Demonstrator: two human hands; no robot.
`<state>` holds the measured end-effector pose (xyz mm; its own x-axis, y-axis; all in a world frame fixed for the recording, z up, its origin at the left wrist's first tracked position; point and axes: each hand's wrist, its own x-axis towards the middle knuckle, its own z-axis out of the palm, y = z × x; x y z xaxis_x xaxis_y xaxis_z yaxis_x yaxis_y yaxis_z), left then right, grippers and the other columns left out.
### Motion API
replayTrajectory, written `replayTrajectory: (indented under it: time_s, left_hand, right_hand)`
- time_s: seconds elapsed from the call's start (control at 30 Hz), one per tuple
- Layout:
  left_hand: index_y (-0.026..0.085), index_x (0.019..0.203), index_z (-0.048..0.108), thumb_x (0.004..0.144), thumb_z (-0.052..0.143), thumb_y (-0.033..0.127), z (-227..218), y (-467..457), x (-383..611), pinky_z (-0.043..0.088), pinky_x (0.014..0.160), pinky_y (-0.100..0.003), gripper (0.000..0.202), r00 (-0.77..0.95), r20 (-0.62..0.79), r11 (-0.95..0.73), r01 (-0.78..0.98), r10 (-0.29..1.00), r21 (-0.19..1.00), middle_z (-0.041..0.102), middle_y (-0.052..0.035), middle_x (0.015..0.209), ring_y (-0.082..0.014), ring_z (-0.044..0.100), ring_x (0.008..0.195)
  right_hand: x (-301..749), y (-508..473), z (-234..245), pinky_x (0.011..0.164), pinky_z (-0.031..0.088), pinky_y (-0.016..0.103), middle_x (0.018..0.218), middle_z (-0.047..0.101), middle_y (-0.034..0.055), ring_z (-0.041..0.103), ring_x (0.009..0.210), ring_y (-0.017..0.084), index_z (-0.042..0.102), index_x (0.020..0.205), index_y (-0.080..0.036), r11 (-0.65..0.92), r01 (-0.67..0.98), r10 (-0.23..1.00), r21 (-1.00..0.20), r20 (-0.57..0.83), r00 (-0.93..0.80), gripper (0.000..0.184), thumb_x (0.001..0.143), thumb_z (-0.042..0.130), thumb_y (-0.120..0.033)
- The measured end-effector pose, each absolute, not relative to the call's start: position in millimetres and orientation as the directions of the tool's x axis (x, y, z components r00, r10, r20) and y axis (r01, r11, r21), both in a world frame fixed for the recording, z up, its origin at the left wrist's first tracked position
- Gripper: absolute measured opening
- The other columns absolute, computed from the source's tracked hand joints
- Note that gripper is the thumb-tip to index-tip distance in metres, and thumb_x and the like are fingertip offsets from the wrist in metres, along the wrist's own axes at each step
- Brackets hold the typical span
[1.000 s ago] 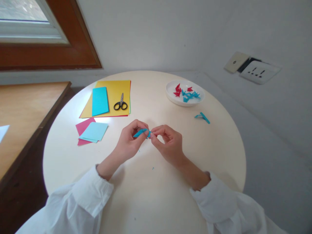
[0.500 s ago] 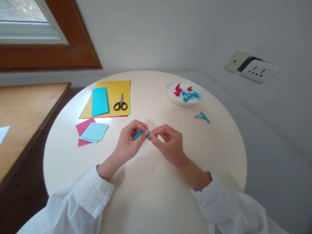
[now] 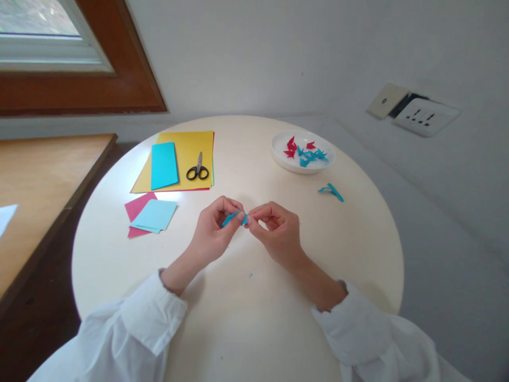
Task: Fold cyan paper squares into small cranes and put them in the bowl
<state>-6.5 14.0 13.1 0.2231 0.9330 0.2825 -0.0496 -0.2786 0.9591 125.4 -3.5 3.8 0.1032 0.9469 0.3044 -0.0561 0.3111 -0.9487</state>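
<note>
Over the middle of the round cream table (image 3: 358,249), my left hand (image 3: 212,233) and my right hand (image 3: 276,233) pinch a small folded blue paper piece (image 3: 234,218) between their fingertips. Both hands are closed on it, one at each end, and much of the piece is hidden by the fingers. White sleeves cover both wrists.
A white dish (image 3: 302,162) with several small red and blue folded paper pieces sits at the back right, a blue scrap (image 3: 331,191) just in front of it. Black scissors (image 3: 198,168) and a blue sheet (image 3: 164,165) lie on yellow paper (image 3: 186,146). Light blue and pink squares (image 3: 151,216) lie left.
The hands have stayed in place; the fingers have shifted slightly on the blue paper piece, which now shows less between them.
</note>
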Motion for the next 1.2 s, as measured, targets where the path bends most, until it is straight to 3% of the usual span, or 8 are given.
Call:
replayTrajectory:
  time_s: [0.43,0.87,1.2]
  left_hand:
    - [0.018,0.066,0.048,0.072,0.065,0.028,11.7,14.4,-5.8,0.045,0.058,-0.025,0.021,0.201,0.243,-0.243,-0.027,0.949,0.970,0.058,-0.0005,0.072,-0.0112,0.056,0.063]
    - [0.017,0.067,0.050,0.073,0.062,0.020,11.5,15.8,-6.9,0.042,0.056,-0.024,0.014,0.206,0.233,-0.237,-0.009,0.950,0.972,0.057,0.0003,0.070,-0.0103,0.054,0.063]
    - [0.018,0.071,0.047,0.073,0.064,0.027,8.6,18.8,-10.1,0.045,0.059,-0.026,0.020,0.169,0.264,-0.271,0.025,0.950,0.962,0.055,-0.0003,0.072,-0.0119,0.055,0.064]
  right_hand:
    - [125.5,-2.4,3.3,0.059,0.049,0.028,0.059,0.059,-0.0015,0.057,0.057,0.012,0.054,0.059,-0.019,0.299,-0.027,0.950,-0.954,0.294,0.107,0.011,0.063,0.064,-0.018]
    - [127.4,-1.6,3.2,0.060,0.049,0.027,0.059,0.058,-0.0021,0.056,0.058,0.011,0.054,0.060,-0.019,0.296,-0.020,0.953,-0.955,0.294,0.072,0.012,0.065,0.064,-0.020]
    - [128.0,2.3,2.7,0.063,0.053,0.027,0.064,0.060,-0.0042,0.062,0.062,0.011,0.045,0.076,-0.022,0.245,-0.175,0.969,-0.954,0.246,0.015,0.027,0.068,0.068,-0.034]
